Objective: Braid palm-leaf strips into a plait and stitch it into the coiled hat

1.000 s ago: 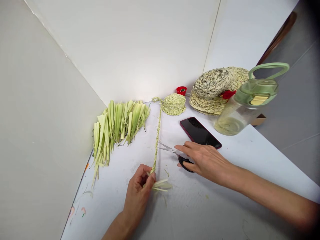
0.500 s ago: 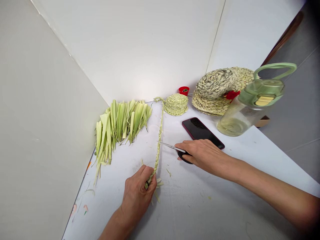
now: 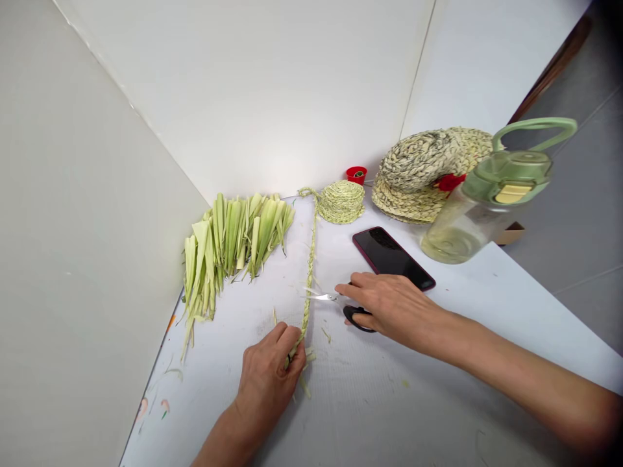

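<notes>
My left hand [image 3: 272, 363] is closed round the near end of a pale green braid [image 3: 310, 272], which runs away from me across the white table. At its far end the braid leads to a round coiled piece of the same plaiting [image 3: 341, 202]. My right hand [image 3: 394, 299] holds a pair of scissors [image 3: 359, 319] by its black handles. Its blades are parted and lie at the middle of the braid, one on the far side; whether they touch it I cannot tell.
A pile of corn husks [image 3: 233, 233] lies at the left by the wall. Beyond my right hand lies a phone [image 3: 393, 256]. A green-lidded bottle [image 3: 457, 233], a woven straw hat or bag [image 3: 413, 162] and a small red cup [image 3: 357, 174] stand behind. Husk scraps [image 3: 326, 336] dot the table.
The scissors have opened from shut, and their blades have moved slightly nearer me, across the braid. My left hand keeps its hold with almost no movement.
</notes>
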Action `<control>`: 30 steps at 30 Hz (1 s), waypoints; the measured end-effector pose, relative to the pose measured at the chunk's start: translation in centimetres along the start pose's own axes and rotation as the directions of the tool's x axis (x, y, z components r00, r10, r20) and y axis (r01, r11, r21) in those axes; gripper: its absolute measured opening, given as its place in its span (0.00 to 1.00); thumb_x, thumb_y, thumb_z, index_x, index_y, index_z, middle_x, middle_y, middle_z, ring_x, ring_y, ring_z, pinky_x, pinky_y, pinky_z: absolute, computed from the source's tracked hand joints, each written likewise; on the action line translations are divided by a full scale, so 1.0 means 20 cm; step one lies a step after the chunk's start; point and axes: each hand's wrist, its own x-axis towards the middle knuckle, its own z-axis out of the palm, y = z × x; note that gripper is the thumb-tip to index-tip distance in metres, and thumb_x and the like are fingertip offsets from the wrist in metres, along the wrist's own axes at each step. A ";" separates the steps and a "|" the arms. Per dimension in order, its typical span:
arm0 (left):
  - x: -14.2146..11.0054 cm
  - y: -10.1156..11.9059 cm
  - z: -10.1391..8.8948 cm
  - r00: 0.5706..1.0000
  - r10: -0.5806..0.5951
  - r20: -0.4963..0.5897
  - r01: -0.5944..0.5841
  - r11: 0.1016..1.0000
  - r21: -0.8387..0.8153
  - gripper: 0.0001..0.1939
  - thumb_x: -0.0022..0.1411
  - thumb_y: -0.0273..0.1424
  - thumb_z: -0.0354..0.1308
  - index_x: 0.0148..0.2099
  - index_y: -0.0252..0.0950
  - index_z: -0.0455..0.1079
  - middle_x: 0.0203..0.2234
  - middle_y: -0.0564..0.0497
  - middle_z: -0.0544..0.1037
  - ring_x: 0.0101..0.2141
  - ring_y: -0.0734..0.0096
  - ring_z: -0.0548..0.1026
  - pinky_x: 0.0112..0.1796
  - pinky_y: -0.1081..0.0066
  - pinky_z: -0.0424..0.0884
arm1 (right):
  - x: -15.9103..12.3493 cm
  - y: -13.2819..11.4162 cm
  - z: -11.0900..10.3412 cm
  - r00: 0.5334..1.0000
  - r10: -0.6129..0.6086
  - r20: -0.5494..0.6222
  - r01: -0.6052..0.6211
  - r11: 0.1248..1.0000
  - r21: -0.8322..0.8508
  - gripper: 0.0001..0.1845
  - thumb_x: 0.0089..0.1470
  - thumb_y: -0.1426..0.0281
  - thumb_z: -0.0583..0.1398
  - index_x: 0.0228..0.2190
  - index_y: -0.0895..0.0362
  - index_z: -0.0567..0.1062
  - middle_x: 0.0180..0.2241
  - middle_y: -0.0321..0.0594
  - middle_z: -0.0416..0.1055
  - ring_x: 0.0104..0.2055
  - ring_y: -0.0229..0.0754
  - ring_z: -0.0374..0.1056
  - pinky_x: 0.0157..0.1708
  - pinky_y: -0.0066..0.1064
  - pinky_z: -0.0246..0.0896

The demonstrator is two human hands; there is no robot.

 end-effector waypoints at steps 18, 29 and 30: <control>0.00 0.01 0.01 0.994 -0.043 0.100 0.043 0.999 0.003 0.09 0.67 0.25 0.47 0.33 0.39 0.63 0.25 0.56 0.68 0.25 0.74 0.67 0.27 0.74 0.58 | 0.00 0.02 0.00 0.997 0.053 0.058 -0.051 0.998 -0.032 0.08 0.58 0.75 0.60 0.40 0.54 0.73 0.34 0.37 0.72 0.33 0.40 0.70 0.23 0.32 0.32; 0.11 0.01 -0.17 0.946 -0.231 0.227 0.259 0.961 -0.099 0.18 0.71 0.46 0.45 0.45 0.44 0.73 0.42 0.52 0.74 0.31 0.68 0.71 0.36 0.67 0.63 | 0.01 0.03 0.01 0.992 0.085 0.094 -0.075 0.991 -0.107 0.06 0.60 0.71 0.62 0.41 0.57 0.74 0.36 0.42 0.73 0.34 0.42 0.71 0.24 0.32 0.34; 0.14 0.00 -0.19 0.940 -0.252 0.230 0.281 0.954 -0.104 0.18 0.70 0.47 0.46 0.44 0.44 0.73 0.41 0.52 0.74 0.30 0.69 0.71 0.36 0.67 0.63 | 0.01 0.03 0.02 0.992 0.079 0.097 -0.069 0.992 -0.110 0.06 0.59 0.71 0.62 0.40 0.57 0.74 0.36 0.42 0.73 0.34 0.43 0.71 0.24 0.32 0.34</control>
